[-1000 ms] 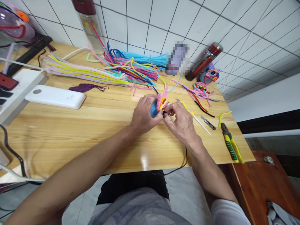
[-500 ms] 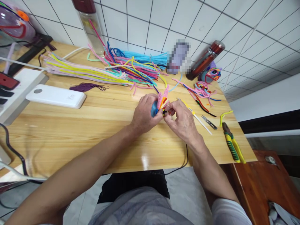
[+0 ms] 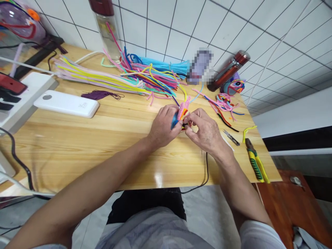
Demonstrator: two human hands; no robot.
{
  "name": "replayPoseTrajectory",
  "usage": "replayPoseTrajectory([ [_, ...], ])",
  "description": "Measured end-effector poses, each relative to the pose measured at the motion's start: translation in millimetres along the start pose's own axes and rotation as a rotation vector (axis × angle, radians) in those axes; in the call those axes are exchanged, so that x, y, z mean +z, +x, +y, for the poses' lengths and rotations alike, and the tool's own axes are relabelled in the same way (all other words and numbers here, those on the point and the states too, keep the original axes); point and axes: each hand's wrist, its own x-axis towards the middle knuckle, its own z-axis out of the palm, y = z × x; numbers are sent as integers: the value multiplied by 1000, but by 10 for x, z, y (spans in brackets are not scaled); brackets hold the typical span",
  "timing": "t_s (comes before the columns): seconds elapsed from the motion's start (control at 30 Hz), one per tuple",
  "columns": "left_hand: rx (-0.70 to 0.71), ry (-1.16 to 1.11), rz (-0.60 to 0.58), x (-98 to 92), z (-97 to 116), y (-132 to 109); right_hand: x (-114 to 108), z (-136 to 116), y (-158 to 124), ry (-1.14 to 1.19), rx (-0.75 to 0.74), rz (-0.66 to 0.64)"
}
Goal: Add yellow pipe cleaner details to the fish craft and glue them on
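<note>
My left hand (image 3: 163, 127) is wrapped round a small pipe-cleaner craft figure (image 3: 183, 110), which has pink ear-like loops on top, a blue rounded body and red, yellow and black parts. At its front right side, my right hand (image 3: 203, 129) pinches with thumb and forefinger; a small dark piece shows between the fingertips, too covered to name. Both hands meet just above the wooden table. Much of the figure's body is hidden by my left fingers.
Bundles of pipe cleaners (image 3: 103, 77) lie at the back, before a glass bottle (image 3: 105, 31). A power bank (image 3: 66, 103) and a power strip (image 3: 33, 93) are on the left. Thread snips (image 3: 231, 137), pliers (image 3: 255, 160) and a thermos (image 3: 228, 71) are on the right.
The view has shifted slightly, so the scene sits a little differently. My right hand has turned a bit at the figure and now covers most of the white and yellow stick behind it.
</note>
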Motion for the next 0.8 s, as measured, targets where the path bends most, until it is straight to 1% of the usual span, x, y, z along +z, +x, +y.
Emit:
replayPoseTrajectory([
  [0.13,13,-31,-2,-13,5,2,-64,38,38,-36,-42,-78],
  [0.37,-11,-26,-27,-8,24,7,-142,86,101,-104,-153,-147],
  [0.47,-24,-16,-35,-9,31,8,-164,88,127,-122,-163,-183],
  [0.6,-47,-1,-66,-21,37,10,-182,83,152,-129,-165,-195],
  [0.8,-57,-15,-76,-19,38,12,-170,85,161,-88,-153,-222],
])
